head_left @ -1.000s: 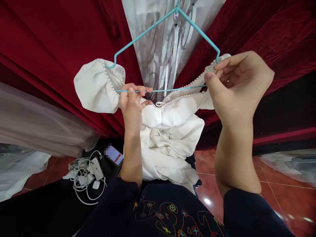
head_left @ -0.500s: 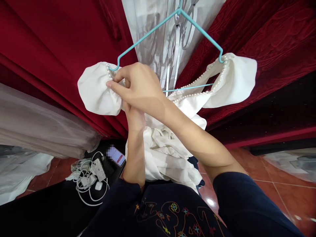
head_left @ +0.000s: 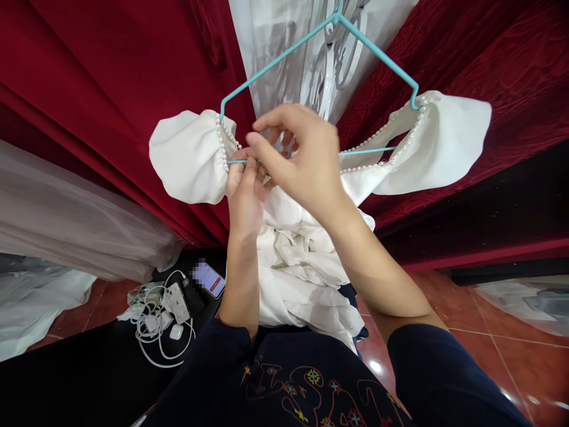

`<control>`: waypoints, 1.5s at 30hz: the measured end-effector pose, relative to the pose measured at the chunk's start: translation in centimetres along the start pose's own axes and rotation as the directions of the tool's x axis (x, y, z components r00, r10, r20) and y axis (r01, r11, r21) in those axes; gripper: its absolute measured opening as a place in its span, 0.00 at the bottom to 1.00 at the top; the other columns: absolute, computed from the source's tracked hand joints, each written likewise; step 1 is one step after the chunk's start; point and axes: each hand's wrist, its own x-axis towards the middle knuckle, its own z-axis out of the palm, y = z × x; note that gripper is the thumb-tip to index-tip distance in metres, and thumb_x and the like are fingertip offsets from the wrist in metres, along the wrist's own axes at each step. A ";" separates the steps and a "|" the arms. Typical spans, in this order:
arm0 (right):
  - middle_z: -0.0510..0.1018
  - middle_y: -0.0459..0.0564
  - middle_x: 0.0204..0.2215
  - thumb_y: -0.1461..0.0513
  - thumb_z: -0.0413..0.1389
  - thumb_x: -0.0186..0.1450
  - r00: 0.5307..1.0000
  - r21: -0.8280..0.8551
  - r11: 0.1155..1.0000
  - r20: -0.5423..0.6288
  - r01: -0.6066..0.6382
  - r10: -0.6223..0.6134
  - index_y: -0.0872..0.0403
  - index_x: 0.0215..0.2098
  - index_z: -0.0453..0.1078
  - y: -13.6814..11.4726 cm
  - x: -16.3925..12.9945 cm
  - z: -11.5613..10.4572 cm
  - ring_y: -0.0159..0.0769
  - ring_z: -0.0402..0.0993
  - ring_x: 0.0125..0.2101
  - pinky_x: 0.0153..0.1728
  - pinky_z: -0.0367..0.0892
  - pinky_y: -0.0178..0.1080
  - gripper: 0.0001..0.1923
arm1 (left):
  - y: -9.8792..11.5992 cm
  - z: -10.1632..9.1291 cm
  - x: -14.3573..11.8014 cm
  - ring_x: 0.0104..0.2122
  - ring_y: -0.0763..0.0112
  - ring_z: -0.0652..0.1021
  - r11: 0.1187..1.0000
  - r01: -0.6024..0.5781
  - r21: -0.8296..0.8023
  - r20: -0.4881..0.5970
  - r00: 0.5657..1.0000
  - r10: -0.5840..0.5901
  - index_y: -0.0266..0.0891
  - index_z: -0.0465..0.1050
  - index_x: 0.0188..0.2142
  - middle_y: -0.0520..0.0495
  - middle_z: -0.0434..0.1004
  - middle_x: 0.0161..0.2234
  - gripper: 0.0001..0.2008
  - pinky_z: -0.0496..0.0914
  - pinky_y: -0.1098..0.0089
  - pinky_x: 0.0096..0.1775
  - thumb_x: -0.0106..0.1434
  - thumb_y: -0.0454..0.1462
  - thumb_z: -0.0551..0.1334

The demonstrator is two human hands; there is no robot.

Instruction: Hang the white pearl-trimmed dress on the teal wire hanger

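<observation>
My left hand (head_left: pixel 243 188): pinched on the teal hanger (head_left: pixel 284 56) bar.
My right hand (head_left: pixel 302 160): fingers loosely spread, over the white garment (head_left: pixel 306 261).

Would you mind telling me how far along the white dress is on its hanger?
Done: both puffed sleeves of the white pearl-trimmed dress sit over the ends of the thin turquoise wire hanger. In hand: the left hand pinches the hanger's lower bar near the left sleeve, and the right hand works at the neckline. Left: the bunched skirt lies crumpled below, not hanging straight.
</observation>
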 end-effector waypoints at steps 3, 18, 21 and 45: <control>0.80 0.49 0.38 0.57 0.58 0.69 0.999 -0.161 0.987 -0.043 0.021 -0.029 0.51 0.40 0.74 2.9 -0.8 -2.5 0.40 0.73 0.41 0.46 0.67 0.44 0.06 | 1.0 -0.7 -1.1 0.61 0.55 0.75 0.974 -0.058 -0.220 -0.082 0.996 0.041 0.44 0.64 0.51 0.43 0.75 0.58 0.19 0.75 0.55 0.56 0.73 0.55 0.54; 0.80 0.50 0.42 0.57 0.44 0.77 0.978 -0.274 0.954 -0.126 0.125 -0.164 0.50 0.49 0.74 7.4 -5.6 -2.5 0.40 0.72 0.41 0.49 0.61 0.47 0.16 | 1.2 -5.4 3.5 0.58 0.57 0.70 0.583 -0.514 0.629 -0.171 0.640 0.749 0.45 0.77 0.52 0.47 0.75 0.52 0.13 0.60 0.52 0.67 0.69 0.40 0.66; 0.80 0.50 0.41 0.56 0.46 0.76 0.982 -0.309 0.946 -0.126 0.098 -0.142 0.48 0.46 0.75 7.8 -5.7 -3.1 0.42 0.71 0.41 0.49 0.62 0.48 0.16 | 0.6 -7.5 5.4 0.46 0.66 0.78 0.632 -0.528 0.567 -0.235 0.632 0.739 0.41 0.79 0.45 0.52 0.80 0.42 0.10 0.73 0.60 0.53 0.73 0.33 0.58; 0.78 0.53 0.51 0.57 0.48 0.73 0.978 -0.277 0.944 -0.046 0.181 -0.201 0.47 0.56 0.72 8.6 -5.7 -3.0 0.46 0.73 0.51 0.56 0.63 0.55 0.18 | -0.1 -4.0 0.6 0.49 0.63 0.78 0.744 -0.370 0.556 -0.022 0.889 0.458 0.46 0.78 0.50 0.49 0.78 0.50 0.18 0.74 0.62 0.54 0.64 0.28 0.59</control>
